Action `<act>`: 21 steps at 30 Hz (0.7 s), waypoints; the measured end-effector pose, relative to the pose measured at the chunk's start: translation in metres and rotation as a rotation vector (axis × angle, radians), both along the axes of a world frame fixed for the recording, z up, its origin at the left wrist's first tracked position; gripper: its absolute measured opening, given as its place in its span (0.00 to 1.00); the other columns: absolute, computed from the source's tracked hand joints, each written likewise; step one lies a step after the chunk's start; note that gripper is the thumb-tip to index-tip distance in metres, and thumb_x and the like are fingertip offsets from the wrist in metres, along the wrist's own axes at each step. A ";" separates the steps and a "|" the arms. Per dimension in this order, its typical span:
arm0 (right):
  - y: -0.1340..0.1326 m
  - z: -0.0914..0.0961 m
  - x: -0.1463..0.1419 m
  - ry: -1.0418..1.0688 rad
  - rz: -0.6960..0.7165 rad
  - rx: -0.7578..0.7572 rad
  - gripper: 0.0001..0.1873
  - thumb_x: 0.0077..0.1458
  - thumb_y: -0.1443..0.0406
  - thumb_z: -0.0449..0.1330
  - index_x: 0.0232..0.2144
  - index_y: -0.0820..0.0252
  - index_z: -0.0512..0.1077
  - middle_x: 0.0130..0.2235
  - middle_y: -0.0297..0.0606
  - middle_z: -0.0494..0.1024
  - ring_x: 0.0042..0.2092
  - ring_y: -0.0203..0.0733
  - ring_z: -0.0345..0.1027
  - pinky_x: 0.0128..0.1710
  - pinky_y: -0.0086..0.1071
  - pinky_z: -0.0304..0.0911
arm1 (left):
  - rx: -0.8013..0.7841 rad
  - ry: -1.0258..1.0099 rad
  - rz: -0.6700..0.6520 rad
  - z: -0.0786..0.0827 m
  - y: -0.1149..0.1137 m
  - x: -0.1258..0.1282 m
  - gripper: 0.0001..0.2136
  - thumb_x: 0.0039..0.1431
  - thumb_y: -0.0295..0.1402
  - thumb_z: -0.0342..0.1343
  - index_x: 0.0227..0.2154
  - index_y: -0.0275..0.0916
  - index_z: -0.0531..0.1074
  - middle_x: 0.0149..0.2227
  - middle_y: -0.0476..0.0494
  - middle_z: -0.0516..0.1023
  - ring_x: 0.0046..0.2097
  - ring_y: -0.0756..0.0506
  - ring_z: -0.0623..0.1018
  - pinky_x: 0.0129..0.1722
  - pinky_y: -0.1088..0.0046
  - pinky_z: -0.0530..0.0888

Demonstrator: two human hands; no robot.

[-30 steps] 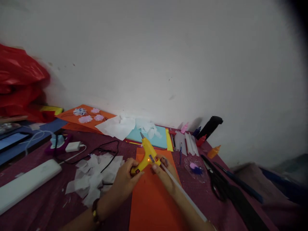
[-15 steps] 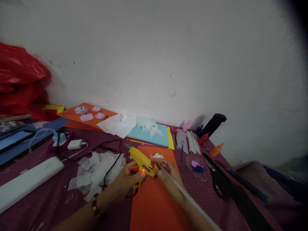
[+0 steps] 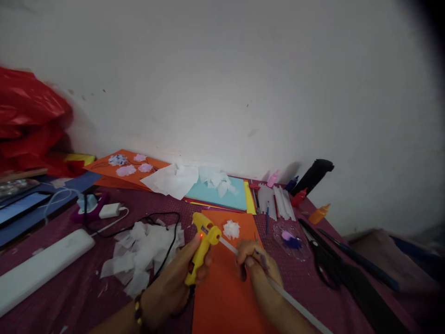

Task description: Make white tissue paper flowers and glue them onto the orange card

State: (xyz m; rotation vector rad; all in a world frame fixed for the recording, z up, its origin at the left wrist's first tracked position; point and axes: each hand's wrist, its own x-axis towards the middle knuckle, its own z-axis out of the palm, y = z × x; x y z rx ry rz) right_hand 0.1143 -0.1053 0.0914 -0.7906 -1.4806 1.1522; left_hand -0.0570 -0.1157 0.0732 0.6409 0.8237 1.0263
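Observation:
My left hand (image 3: 187, 266) is closed round the handle of a yellow hot glue gun (image 3: 200, 253), whose small red light glows. The gun's nozzle end points away, towards the wall. In my right hand (image 3: 259, 266) is a long white glue stick (image 3: 295, 304), gripped partway along. Its front end reaches the back of the gun; whether it has entered the opening I cannot tell. Below both hands lies an orange sheet (image 3: 222, 297) with a white ruffled paper flower (image 3: 231, 229) near its far end.
Torn white paper pieces (image 3: 142, 255) lie left, crossed by a black cord. A white power bank-like bar (image 3: 45, 266) and purple socket block (image 3: 90, 211) are further left. Scissors (image 3: 321, 260), a paint dish (image 3: 292, 241) and an orange bottle (image 3: 319, 214) stand right. A wall closes the back.
My left hand has turned the glue gun more upright, with its handle now in the fist. My right hand has drawn back along the glue stick, uncovering the white flower.

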 end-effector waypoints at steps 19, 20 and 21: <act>0.006 -0.007 -0.021 0.546 0.136 -0.499 0.08 0.52 0.65 0.53 0.22 0.57 0.61 0.16 0.25 0.58 0.17 0.29 0.44 0.16 0.24 0.43 | 0.215 0.121 0.218 -0.020 0.014 0.001 0.16 0.49 0.45 0.62 0.28 0.35 0.70 0.19 0.54 0.67 0.19 0.56 0.60 0.20 0.79 0.54; 0.007 -0.009 -0.022 0.534 0.128 -0.490 0.07 0.51 0.66 0.53 0.22 0.57 0.61 0.16 0.25 0.58 0.17 0.29 0.44 0.16 0.24 0.43 | 0.190 0.121 0.201 -0.021 0.013 0.003 0.16 0.49 0.45 0.62 0.28 0.35 0.71 0.19 0.54 0.66 0.20 0.56 0.59 0.20 0.79 0.53; 0.008 -0.010 -0.023 0.514 0.123 -0.479 0.07 0.51 0.66 0.53 0.22 0.57 0.61 0.16 0.25 0.58 0.17 0.29 0.44 0.16 0.24 0.43 | 0.163 0.120 0.184 -0.021 0.012 0.006 0.17 0.48 0.45 0.63 0.29 0.35 0.71 0.19 0.54 0.66 0.20 0.56 0.59 0.20 0.79 0.54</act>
